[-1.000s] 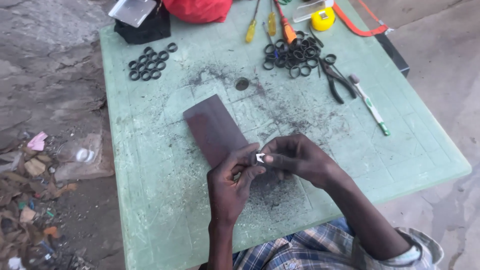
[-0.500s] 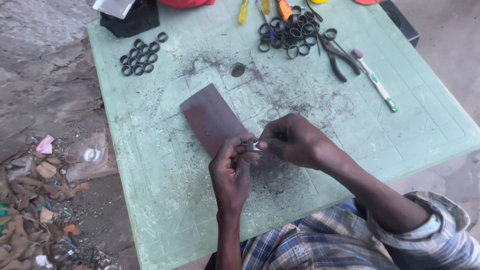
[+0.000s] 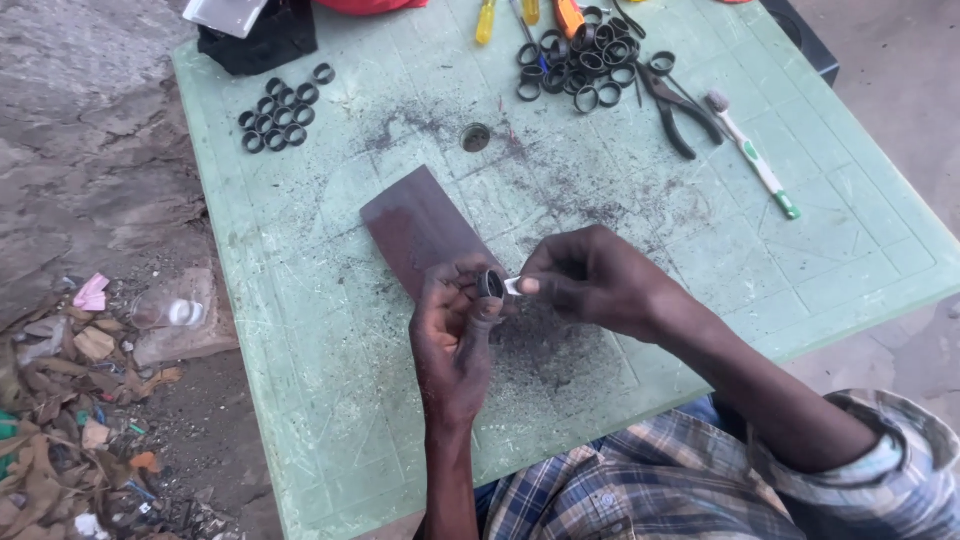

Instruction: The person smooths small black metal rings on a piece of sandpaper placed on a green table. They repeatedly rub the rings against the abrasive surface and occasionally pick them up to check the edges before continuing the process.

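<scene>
We hold a small black ring (image 3: 490,284) up off the green surface (image 3: 300,330), pinched in the grip of our left hand (image 3: 455,335) between thumb and fingertips, so that its open face turns toward our right hand (image 3: 590,280); raised like this, the ring sits where we can look straight down on it and where the other hand can reach its edge. Our right hand pinches a small pale piece (image 3: 512,287) between thumb and forefinger and presses it against the ring's right side; what the piece is we cannot tell, it is too small. Both hands hover just above the near end of a dark flat slab (image 3: 415,225) that lies slantwise on the surface, with dark dust spread around it and beneath our hands, which suggests the work is kept over this spot so the grit falls in 1 place. At the far left a neat cluster of black rings (image 3: 275,110) lies apart from a looser heap of rings (image 3: 580,62) at the far right, as if 2 lots are kept separate. Beside that heap lie black pliers (image 3: 680,110) and a toothbrush (image 3: 755,160) with a green and white handle, within reach of the right hand, and yellow and orange tool handles (image 3: 530,12) lie at the far edge. A black pouch (image 3: 262,38) sits at the far left corner, and litter lies on the ground (image 3: 70,400) to the left
</scene>
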